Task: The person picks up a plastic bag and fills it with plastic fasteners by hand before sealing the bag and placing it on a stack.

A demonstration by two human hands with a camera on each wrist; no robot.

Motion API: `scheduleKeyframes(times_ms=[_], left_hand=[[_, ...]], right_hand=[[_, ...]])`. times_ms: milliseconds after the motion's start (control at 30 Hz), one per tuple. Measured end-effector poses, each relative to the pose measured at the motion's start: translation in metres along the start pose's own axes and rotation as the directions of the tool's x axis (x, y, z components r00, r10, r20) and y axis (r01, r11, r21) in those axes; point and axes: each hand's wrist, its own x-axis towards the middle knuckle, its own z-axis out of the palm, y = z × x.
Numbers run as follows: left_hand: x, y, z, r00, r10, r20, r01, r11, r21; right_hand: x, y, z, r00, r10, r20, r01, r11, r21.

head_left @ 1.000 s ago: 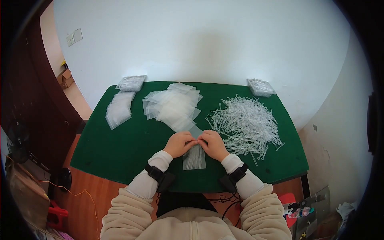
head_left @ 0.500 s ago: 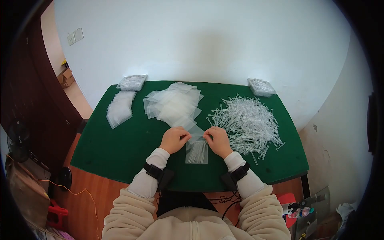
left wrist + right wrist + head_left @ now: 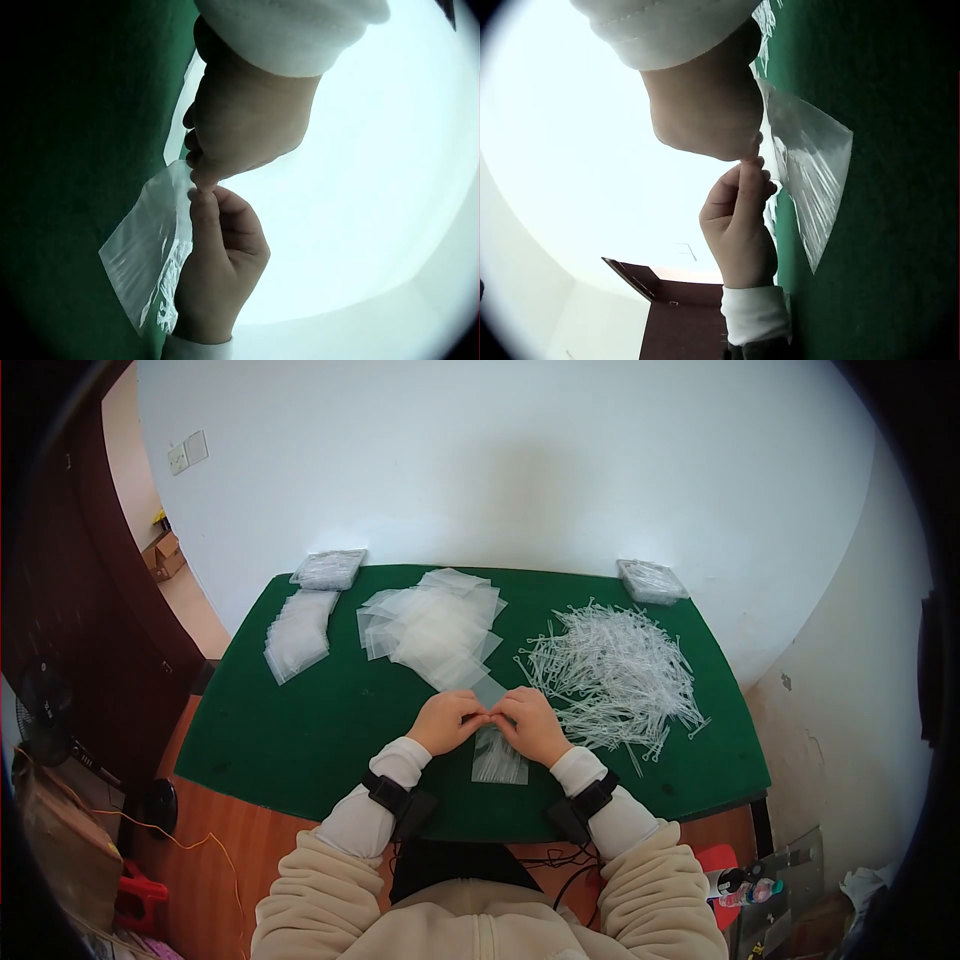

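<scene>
A small clear plastic zip bag (image 3: 500,764) with thin clear sticks inside hangs toward me from my hands in the head view. My left hand (image 3: 446,721) pinches its top edge between thumb and fingers. Right against it, my right hand (image 3: 531,726) pinches the same edge, with the fingertips of both hands meeting. In the left wrist view the bag (image 3: 146,247) slants down over the green cloth, and the right wrist view shows the sticks lined up within the bag (image 3: 810,169). The hands cover most of the bag's top edge.
Beyond my hands lies a loose heap of flat bags (image 3: 430,622). To the right spreads a pile of clear looped sticks (image 3: 625,675). A fanned row of bags (image 3: 300,632) lies left. Packed bundles stand at the back left (image 3: 330,568) and back right (image 3: 652,581).
Half a second ago my hands were apart at the bag's two top corners; now they have come together at the middle of its edge. The bag sits slightly nearer to me.
</scene>
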Motion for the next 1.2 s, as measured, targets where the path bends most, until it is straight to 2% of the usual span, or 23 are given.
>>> scheduleKeyframes(times_ms=[67,233,767,1033,1133,1200], left_hand=[[0.000,0.001,0.000,1.000,0.001,0.007,-0.001,1.000,-0.027],[0.000,0.001,0.000,1.000,-0.021,0.009,0.021,1.000,-0.017],[0.000,-0.006,-0.003,0.990,-0.110,-0.091,0.111,0.994,0.005],[0.000,-0.007,-0.012,0.986,-0.159,-0.052,0.160,0.987,0.011],[-0.004,-0.013,-0.010,0.985,-0.167,0.045,0.165,0.985,0.049],[-0.004,-0.011,-0.008,0.990,-0.131,0.045,0.130,0.991,0.025]], right_hand=[[0.000,0.001,0.002,0.999,-0.037,-0.019,0.037,0.999,-0.006],[-0.001,0.002,0.003,1.000,-0.025,0.000,0.025,1.000,-0.013],[-0.001,0.015,-0.008,0.996,0.089,-0.004,-0.090,0.994,-0.067],[-0.001,0.022,-0.011,0.991,0.124,-0.042,-0.127,0.990,-0.064],[-0.003,0.024,-0.007,0.996,0.088,-0.026,-0.088,0.996,-0.027],[-0.003,0.019,-0.006,0.997,0.075,-0.014,-0.076,0.997,-0.011]])
